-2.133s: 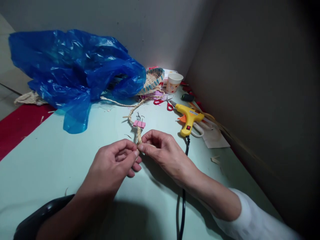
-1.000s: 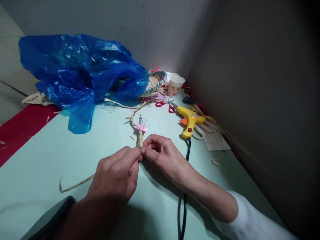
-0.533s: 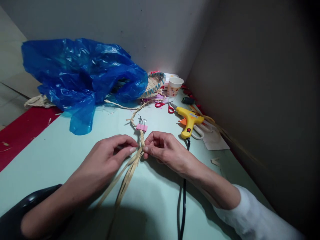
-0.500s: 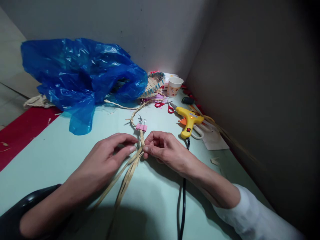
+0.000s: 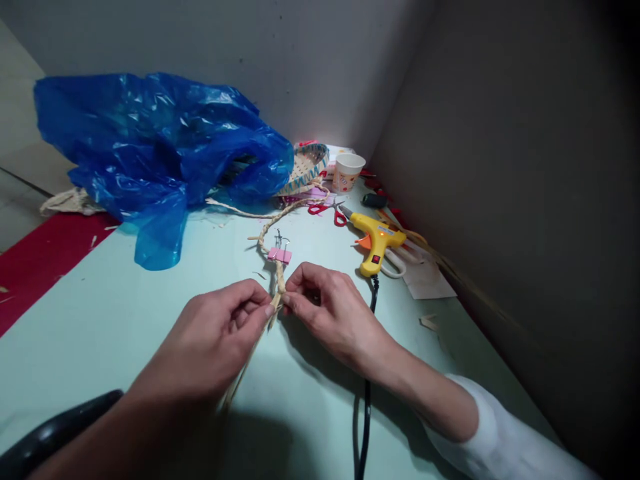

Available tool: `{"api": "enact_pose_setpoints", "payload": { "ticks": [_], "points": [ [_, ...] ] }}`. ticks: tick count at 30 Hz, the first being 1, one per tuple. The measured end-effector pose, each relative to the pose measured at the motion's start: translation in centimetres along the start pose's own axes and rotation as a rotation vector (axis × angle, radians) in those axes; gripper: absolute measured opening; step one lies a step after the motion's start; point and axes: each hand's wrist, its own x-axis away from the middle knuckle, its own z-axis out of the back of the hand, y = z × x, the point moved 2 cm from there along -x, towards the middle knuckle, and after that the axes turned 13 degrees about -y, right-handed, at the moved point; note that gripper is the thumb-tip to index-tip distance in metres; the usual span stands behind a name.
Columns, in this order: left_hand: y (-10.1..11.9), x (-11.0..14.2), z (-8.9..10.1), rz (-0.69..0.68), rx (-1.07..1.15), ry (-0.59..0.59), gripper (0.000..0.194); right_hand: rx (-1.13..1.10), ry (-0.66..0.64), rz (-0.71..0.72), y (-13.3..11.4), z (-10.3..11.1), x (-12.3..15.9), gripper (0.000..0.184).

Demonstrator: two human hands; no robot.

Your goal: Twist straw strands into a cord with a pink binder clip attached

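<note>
A tan braided straw cord (image 5: 278, 275) runs down the pale green table from the back, with a pink binder clip (image 5: 279, 254) clamped on it. My left hand (image 5: 220, 337) and my right hand (image 5: 330, 312) meet at the cord's near end, each pinching loose straw strips (image 5: 250, 357) there with thumb and fingers. The strips trail toward me under my left hand.
A crumpled blue plastic bag (image 5: 150, 147) lies at the back left. Behind the cord are a woven basket (image 5: 303, 167), a paper cup (image 5: 347, 171) and red scissors (image 5: 325, 208). A yellow glue gun (image 5: 377, 241) lies at right, its black cable (image 5: 367, 400) running toward me.
My left hand has closed from reaching fingers into a pinch at the braid's end. The spread strips have been gathered in, and fewer show on the table.
</note>
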Motion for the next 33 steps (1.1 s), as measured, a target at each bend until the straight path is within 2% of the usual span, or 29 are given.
{"api": "enact_pose_setpoints", "payload": {
  "ticks": [4,7,10,14,17,20,22,25,27,30,33],
  "points": [
    [0.3,0.9,-2.5,-0.215,-0.330,0.271,0.021,-0.097,0.065,-0.031,0.0,-0.7,0.2,0.009],
    [-0.3,1.1,-4.1,-0.329,-0.622,0.339,0.021,-0.248,0.051,-0.074,0.0,-0.9,0.3,0.008],
    [-0.8,1.2,-4.8,-0.423,-0.903,0.398,0.016,-0.413,0.019,-0.109,-0.1,-1.0,0.3,0.007],
    [-0.5,1.4,-4.9,-0.490,-0.967,0.473,0.016,-0.569,-0.025,-0.110,0.0,-1.1,0.2,0.004],
    [0.5,1.5,-3.6,-0.419,-0.846,0.454,0.019,-0.541,-0.043,-0.109,0.1,-0.9,0.3,0.004],
    [1.2,1.0,-1.1,-0.271,-0.570,0.415,0.021,-0.513,-0.049,-0.106,0.2,-0.7,0.3,0.003],
    [1.1,0.2,0.1,-0.198,-0.289,0.200,0.020,-0.529,-0.059,-0.110,0.2,-0.6,0.4,0.004],
    [0.4,-1.0,0.0,-0.062,0.169,-0.154,0.021,-0.530,-0.081,-0.135,0.1,-0.6,0.4,0.004],
    [-0.2,-1.3,-0.7,-0.040,0.429,-0.267,0.020,-0.511,-0.091,-0.144,0.1,-0.6,0.4,0.004],
    [-1.1,-1.3,-1.6,0.003,0.706,-0.305,0.016,-0.455,-0.101,-0.129,0.1,-0.7,0.5,0.003],
    [-1.4,-1.0,-1.8,0.042,0.768,-0.275,0.016,-0.334,-0.107,-0.094,0.1,-0.9,0.8,0.005]
  ]
}}
